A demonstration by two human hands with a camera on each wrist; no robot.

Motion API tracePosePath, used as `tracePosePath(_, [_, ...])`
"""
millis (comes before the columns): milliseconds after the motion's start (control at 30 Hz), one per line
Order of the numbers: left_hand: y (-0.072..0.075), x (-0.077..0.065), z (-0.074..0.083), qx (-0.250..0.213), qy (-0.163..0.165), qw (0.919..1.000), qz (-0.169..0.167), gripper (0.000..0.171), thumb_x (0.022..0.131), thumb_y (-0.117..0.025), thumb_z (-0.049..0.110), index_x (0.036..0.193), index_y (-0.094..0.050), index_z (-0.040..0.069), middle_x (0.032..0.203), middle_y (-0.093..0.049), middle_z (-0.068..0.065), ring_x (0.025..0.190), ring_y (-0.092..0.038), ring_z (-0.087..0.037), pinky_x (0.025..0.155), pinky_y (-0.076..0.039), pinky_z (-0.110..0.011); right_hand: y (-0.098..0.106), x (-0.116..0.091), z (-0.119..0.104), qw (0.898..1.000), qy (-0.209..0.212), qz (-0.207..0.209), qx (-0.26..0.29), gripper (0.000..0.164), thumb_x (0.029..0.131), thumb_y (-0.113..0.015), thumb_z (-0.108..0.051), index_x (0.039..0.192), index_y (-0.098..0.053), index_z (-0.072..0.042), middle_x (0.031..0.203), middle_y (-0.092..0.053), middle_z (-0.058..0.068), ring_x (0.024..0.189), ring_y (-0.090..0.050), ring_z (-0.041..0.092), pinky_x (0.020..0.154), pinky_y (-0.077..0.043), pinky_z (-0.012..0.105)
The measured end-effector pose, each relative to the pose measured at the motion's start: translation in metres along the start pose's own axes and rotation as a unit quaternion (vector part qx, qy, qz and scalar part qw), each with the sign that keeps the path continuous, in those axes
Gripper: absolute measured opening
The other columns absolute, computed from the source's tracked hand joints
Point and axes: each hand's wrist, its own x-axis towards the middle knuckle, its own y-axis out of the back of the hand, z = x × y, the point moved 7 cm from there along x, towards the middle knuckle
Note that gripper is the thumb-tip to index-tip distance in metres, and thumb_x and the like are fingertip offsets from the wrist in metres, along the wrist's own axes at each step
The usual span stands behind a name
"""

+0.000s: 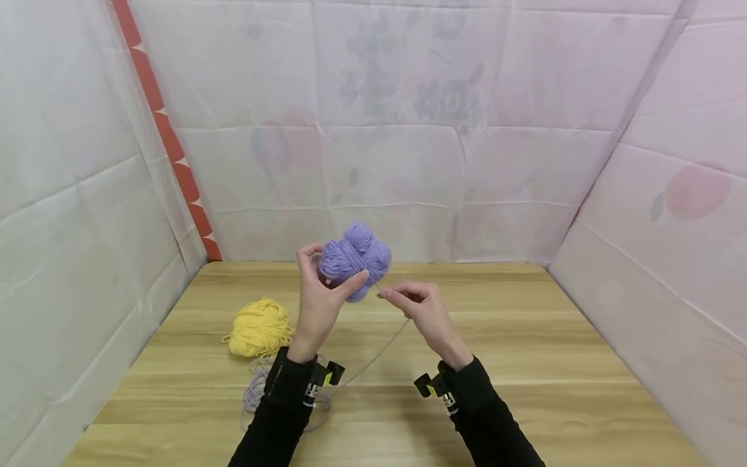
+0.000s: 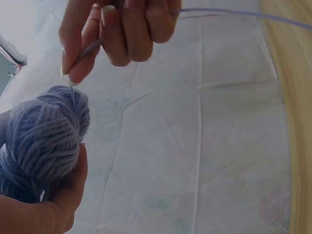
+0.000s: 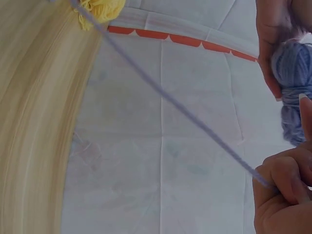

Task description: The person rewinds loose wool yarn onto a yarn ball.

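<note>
Centrally, holds a purple skein [image 1: 350,256] of yarn up above a wooden table [image 1: 572,363] in the left hand [image 1: 320,301], with thumb pressed to the front and fingers curved round the far side. Grips a purple strand [image 3: 202,126] in the right hand [image 1: 428,314], pinching with thumb and fingertip just beside the lower right of the skein in the head view. Shows, in the left wrist view, a thin line between pinched fingertips and skein, too fine to identify for certain. Trails out from the curled right fingers, slanting down leftward to loose purple loops [image 1: 255,392] on the table, partly hidden under the left black sleeve [image 1: 271,421]. Includes a yellow yarn bundle [image 1: 259,327] lying on the table to the left of the left hand, just beside the purple loops, with stray loops at its edges. Rises behind the table to creased, whitish fabric [image 1: 397,165] with faint printed shapes, plus a red strip [image 1: 166,133] slanting down at left.
</note>
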Motion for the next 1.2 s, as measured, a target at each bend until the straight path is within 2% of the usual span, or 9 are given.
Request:
tracePosePath(100, [-0.001,-0.003,0.000,0.033,-0.007,0.9994,0.000,0.071,0.079,-0.076,0.001,0.125,-0.024,0.012,0.125,-0.045,-0.014,0.111,-0.058,-0.029,0.090,-0.055,-0.039,0.001,-0.005,-0.004,1.000,0.012,0.004,-0.017,0.018,0.092,-0.065,-0.017,0.099,-0.073,-0.003,0.081,-0.067,-0.013,0.067,-0.043,0.006,0.058,-0.037,0.021])
tracePosePath(333, [-0.002,-0.006,0.001,0.078,-0.015,0.9968,-0.009,0.072,0.078,-0.077,0.003,0.127,-0.025,0.009,0.121,-0.048,-0.015,0.108,-0.058,-0.028,0.087,-0.055,-0.041,0.002,-0.009,-0.013,1.000,0.018,0.006,-0.020,0.017,0.093,-0.064,-0.017,0.096,-0.072,-0.002,0.064,-0.049,-0.010,0.061,-0.038,0.006,0.056,-0.035,0.021])
tracePosePath(533, [0.001,-0.008,0.002,0.100,-0.012,0.9949,-0.014,0.073,0.078,-0.078,0.005,0.128,-0.026,0.010,0.122,-0.047,-0.015,0.109,-0.058,-0.029,0.087,-0.055,-0.042,0.001,-0.013,-0.021,1.000,0.021,0.000,-0.021,0.016,0.093,-0.063,-0.015,0.094,-0.071,-0.002,0.064,-0.046,-0.008,0.060,-0.037,0.007,0.055,-0.035,0.022])
tracePosePath(733, [0.002,-0.008,0.006,0.147,-0.036,0.9883,-0.023,0.073,0.078,-0.080,0.008,0.130,-0.028,0.009,0.121,-0.045,-0.017,0.110,-0.057,-0.030,0.085,-0.056,-0.042,0.003,-0.016,-0.029,0.999,0.032,-0.003,-0.018,0.015,0.093,-0.063,-0.014,0.093,-0.071,-0.002,0.064,-0.046,-0.008,0.058,-0.036,0.008,0.054,-0.033,0.023])
tracePosePath(933, [-0.002,-0.011,0.001,0.208,-0.035,0.9742,-0.080,0.073,0.078,-0.079,0.007,0.134,-0.032,0.011,0.127,-0.045,-0.017,0.112,-0.057,-0.033,0.083,-0.058,-0.044,0.007,-0.020,-0.041,0.999,0.041,-0.012,0.001,0.018,0.095,-0.061,-0.016,0.097,-0.069,0.000,0.068,-0.048,-0.008,0.059,-0.035,0.011,0.055,-0.031,0.025])
tracePosePath(1067, [-0.006,-0.012,-0.001,0.254,-0.047,0.9581,-0.124,0.079,0.076,-0.080,0.004,0.138,-0.032,0.014,0.130,-0.050,-0.019,0.113,-0.058,-0.035,0.088,-0.055,-0.047,0.012,-0.023,-0.048,0.998,0.050,-0.017,0.034,0.020,0.096,-0.059,-0.013,0.097,-0.066,0.005,0.063,-0.038,-0.005,0.058,-0.031,0.014,0.054,-0.028,0.026])
tracePosePath(1200, [-0.012,-0.016,-0.003,0.286,-0.040,0.9417,-0.173,0.086,0.075,-0.078,-0.001,0.145,-0.031,0.014,0.132,-0.052,-0.020,0.115,-0.057,-0.035,0.094,-0.052,-0.049,0.019,-0.024,-0.053,0.995,0.058,-0.008,0.078,0.014,0.096,-0.056,-0.008,0.093,-0.069,-0.003,0.061,-0.032,-0.001,0.057,-0.029,0.017,0.053,-0.025,0.030])
